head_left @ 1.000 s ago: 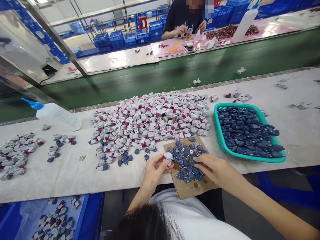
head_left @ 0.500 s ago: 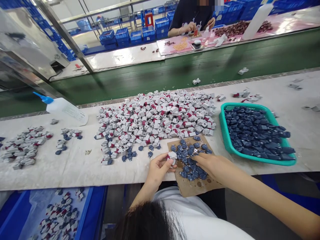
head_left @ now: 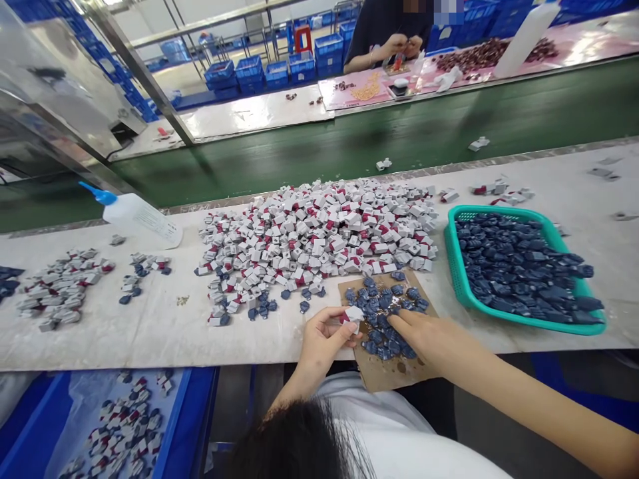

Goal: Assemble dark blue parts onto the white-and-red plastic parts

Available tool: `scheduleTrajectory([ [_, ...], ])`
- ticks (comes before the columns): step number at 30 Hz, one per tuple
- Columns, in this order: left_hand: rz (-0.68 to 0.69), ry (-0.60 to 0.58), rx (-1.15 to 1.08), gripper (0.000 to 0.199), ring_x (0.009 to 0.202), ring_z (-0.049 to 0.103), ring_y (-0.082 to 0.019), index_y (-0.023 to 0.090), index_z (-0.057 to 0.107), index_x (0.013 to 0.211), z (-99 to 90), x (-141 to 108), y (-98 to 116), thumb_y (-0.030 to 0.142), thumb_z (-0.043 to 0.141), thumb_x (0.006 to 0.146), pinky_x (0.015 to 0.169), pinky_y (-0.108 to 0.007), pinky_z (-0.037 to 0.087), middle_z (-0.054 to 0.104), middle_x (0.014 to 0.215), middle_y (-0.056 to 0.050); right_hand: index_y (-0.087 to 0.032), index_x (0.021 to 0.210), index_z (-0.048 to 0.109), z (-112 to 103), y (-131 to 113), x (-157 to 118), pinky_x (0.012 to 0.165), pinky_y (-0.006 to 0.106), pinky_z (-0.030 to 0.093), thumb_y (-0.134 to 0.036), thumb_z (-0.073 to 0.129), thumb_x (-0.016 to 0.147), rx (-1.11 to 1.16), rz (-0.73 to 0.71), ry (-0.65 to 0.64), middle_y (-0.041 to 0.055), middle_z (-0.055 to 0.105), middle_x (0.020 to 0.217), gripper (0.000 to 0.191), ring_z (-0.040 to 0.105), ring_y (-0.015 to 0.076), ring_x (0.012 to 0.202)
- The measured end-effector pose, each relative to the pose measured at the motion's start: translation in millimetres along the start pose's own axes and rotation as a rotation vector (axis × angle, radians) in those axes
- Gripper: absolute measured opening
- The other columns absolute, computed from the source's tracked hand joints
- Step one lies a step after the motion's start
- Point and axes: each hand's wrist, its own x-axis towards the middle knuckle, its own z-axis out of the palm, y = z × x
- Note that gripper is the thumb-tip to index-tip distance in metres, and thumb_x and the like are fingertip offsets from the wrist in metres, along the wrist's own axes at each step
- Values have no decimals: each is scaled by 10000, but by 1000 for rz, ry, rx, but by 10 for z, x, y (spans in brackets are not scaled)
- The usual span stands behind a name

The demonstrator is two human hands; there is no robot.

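Observation:
My left hand (head_left: 324, 339) pinches a small white plastic part with a red edge (head_left: 354, 315) between thumb and fingers, just above the edge of a brown cardboard sheet (head_left: 379, 378). The sheet carries a heap of dark blue moulded parts (head_left: 384, 326). My right hand (head_left: 424, 339) lies over that heap, its fingertips down among the blue parts. Whether those fingers grip one is hidden. Behind the sheet spreads a large pile of white and red parts (head_left: 314, 246), some with blue pieces at its near edge.
A teal basket (head_left: 452, 256) full of dark blue parts stands to the right. Further left are a squeeze bottle with a blue nozzle (head_left: 137, 216) and small heaps of parts. A blue bin (head_left: 184, 426) sits below the table edge. Beyond a green belt, a person works at another bench.
The whole view has drifted, so the table and its objects sit further right and slightly higher in the frame. My left hand keeps its hold on the white part.

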Motion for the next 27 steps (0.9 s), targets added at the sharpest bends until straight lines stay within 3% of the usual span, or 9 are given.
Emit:
scheduleTrajectory([
  [3, 3, -3, -3, 400, 650, 675, -135, 153, 689, 906, 27, -25, 29, 339, 837, 584, 558, -202, 534, 722, 783, -25, -159, 829, 512, -39, 80, -27, 507, 256, 349, 38, 447, 718, 88, -13, 15, 50, 573, 751, 235, 592, 186, 630],
  [6, -21, -8, -54, 387, 674, 677, -143, 149, 698, 890, 76, -41, 73, 307, 849, 571, 565, -204, 534, 727, 801, -41, -168, 863, 519, -178, 130, -38, 531, 247, 426, -99, 396, 881, 214, -16, 61, 40, 594, 746, 142, 588, 155, 615],
  [10, -39, -5, -227, 400, 717, 678, -144, 154, 694, 872, 163, -72, 131, 272, 875, 536, 562, -187, 530, 718, 810, -32, -169, 1028, 562, -416, -4, -84, 503, 220, 504, -361, 439, 934, 755, 129, 290, 51, 636, 795, 247, 606, 135, 604],
  [13, -81, -8, -337, 434, 708, 661, -124, 151, 696, 848, 233, -100, 162, 258, 900, 480, 570, -178, 531, 710, 789, -21, -177, 1011, 595, -504, -217, -123, 450, 193, 499, -405, 542, 890, 1049, 211, 472, 37, 631, 775, 263, 594, 120, 548],
  [16, -89, -12, -377, 449, 636, 630, -93, 152, 701, 843, 293, -117, 176, 266, 907, 461, 530, -156, 507, 705, 757, -9, -184, 986, 605, -513, -389, -126, 459, 171, 496, -331, 573, 881, 1044, 181, 604, 15, 624, 734, 183, 582, 103, 534],
  [19, -80, 2, -375, 457, 639, 627, -88, 152, 701, 837, 329, -124, 178, 263, 912, 446, 541, -151, 498, 709, 769, -8, -176, 949, 606, -498, -456, -100, 432, 161, 470, -278, 566, 873, 976, 159, 656, 7, 629, 705, 133, 568, 92, 508],
  [27, 47, -11, -294, 399, 625, 632, -113, 160, 655, 755, 314, -113, 136, 232, 900, 448, 610, -219, 516, 699, 720, 7, -165, 918, 600, -533, -457, -63, 450, 192, 482, -260, 518, 882, 863, 114, 613, 22, 633, 723, 131, 559, 98, 519],
])
